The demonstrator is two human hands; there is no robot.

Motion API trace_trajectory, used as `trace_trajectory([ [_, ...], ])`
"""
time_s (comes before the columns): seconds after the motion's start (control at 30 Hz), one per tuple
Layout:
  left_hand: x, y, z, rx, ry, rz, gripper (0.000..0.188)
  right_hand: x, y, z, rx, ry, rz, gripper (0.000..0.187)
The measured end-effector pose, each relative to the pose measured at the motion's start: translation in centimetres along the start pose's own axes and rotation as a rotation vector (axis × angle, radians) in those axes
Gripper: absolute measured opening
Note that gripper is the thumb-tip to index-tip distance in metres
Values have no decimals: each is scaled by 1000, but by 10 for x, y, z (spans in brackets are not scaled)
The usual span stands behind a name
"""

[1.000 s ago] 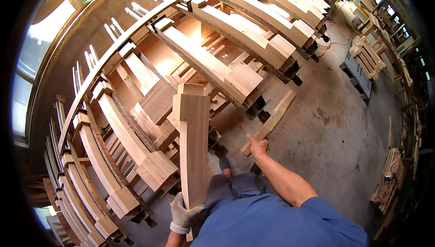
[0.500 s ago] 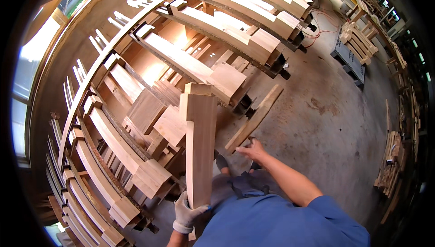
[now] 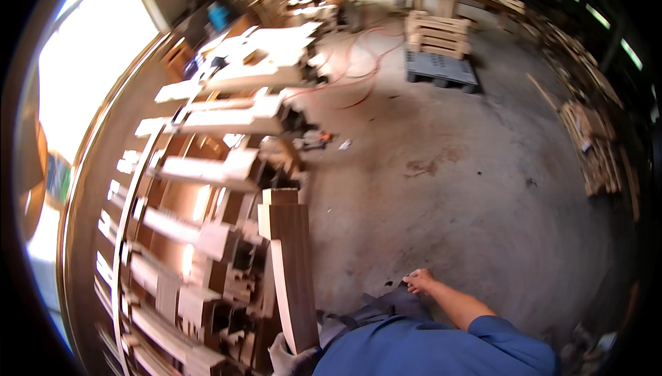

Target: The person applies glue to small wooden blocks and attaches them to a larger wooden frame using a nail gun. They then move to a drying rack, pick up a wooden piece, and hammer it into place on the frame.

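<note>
My left hand [image 3: 291, 358], in a pale work glove, grips the lower end of a thick, slightly curved wooden beam [image 3: 298, 265]. The beam stands almost upright beside my body, with a stepped block at its top. Part of the glove is hidden by the beam and my shirt. My bare right hand [image 3: 418, 281] is out to the right above the floor, its fingers curled together. Nothing shows in it, though the picture is blurred.
On the left, a rack [image 3: 131, 203] bears several similar beams with block ends. A grey pallet [image 3: 441, 69] with stacked wooden slats [image 3: 439, 34] stands ahead. Red hose [image 3: 365, 76] crosses the concrete floor [image 3: 441, 190]. Timber [image 3: 594, 152] lies along the right.
My view has swung toward the far floor and pallet. The rough wooden stick at my right fingertips is out of sight. My left hand still grips the beam.
</note>
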State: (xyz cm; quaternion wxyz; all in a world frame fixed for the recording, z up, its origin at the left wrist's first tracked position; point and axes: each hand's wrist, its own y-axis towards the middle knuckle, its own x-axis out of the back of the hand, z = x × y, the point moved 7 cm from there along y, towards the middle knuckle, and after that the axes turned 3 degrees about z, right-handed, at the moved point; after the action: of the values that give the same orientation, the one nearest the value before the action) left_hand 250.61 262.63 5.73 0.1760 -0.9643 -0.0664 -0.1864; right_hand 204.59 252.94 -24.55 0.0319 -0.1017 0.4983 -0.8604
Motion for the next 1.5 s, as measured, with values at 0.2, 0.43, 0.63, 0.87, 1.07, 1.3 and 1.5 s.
trace_trajectory([
  [0.2, -118, 49, -92, -94, 307, 234, 58, 137, 0, -49, -31, 229, -129, 43],
  [0.43, -219, 128, -145, -146, 493, 416, 59, 226, -6, -86, -38, 565, -234, 46],
  [0.63, -318, 221, -178, -76, 422, 545, 70, 268, 18, -111, -124, 744, -223, 48],
  [0.87, -445, 341, -227, 11, 302, 781, 73, 376, 17, -129, -275, 806, -495, 38],
  [1.07, -547, 408, -335, -42, 466, 845, 81, 413, 2, -138, -400, 809, -479, 29],
  [1.3, -666, 471, -404, -107, 479, 927, 77, 444, 52, -97, -303, 649, -285, 27],
  [1.5, -785, 519, -448, -146, 537, 897, 68, 549, 133, -95, -305, 459, -152, 30],
])
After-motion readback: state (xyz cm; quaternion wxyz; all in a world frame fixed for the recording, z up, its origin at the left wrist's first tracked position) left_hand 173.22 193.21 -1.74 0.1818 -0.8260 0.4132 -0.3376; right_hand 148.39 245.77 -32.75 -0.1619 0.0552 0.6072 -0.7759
